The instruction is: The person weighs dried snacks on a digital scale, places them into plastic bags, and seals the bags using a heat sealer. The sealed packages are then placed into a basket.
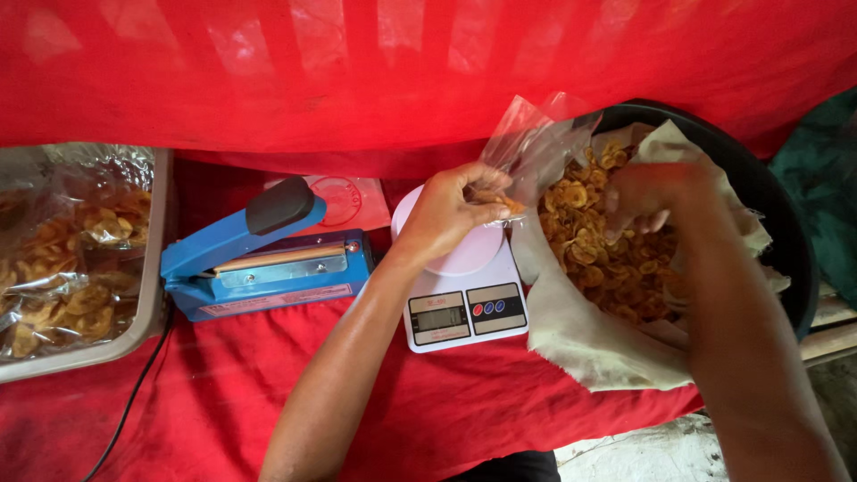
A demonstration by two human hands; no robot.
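— Two hands in view, both the person's own. Start with the left.

— Left hand [451, 214] is held over the white scale [464, 299], fingers curled and pinching the mouth of a clear bag [527, 147]. The bag stands up and to the right of the hand, its open end tilted toward the basin [786, 223]. A few chips show at the fingertips.

— And the right?

— Right hand [647, 196] is down in the chips [594, 254], fingers bent around a small gathering of them. It is blurred; how tightly it closes I cannot tell.

— Where do the chips lie?

— In a pale cloth [580, 344] that lines the dark round basin. The cloth's edge hangs over the rim and touches the scale's right side.

— Position of the scale?

— On the red tablecloth [446, 411], between the basin and a blue sealer [268, 259]. Its round platter is partly covered by the left hand. The display and three buttons face the person.

— Anything else on the surface?

— A grey tray [147, 295] at the far left, just beside the sealer, holding filled bags [62, 259] of chips. A black cord [134, 393] runs from the sealer's left end down across the tablecloth. Behind the sealer lies a flat pale lid [348, 201]. A red sheet [402, 71] hangs across the back.
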